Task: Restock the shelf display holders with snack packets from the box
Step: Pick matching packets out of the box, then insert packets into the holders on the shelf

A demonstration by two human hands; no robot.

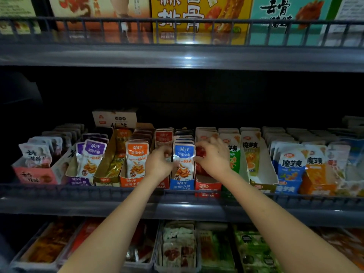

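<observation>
Blue foil snack packets (184,156) stand between the hands in their blue cardboard holder (182,185); left hand (159,162) and right hand (212,156) pinch the stack's sides; I'd squeeze evenly, keep faces flush tbh

Upper boxes (199,20) are cut off by the top edge. Bottom trays (177,245) are blurred and cropped below. The left hand (159,162) hides the holder (165,185) behind it; the right hand (212,156) covers most red packets (200,152). Whether either hand grips the blue packet (184,160) cannot be confirmed. The shelf rear (197,95) is too dark to read.
</observation>
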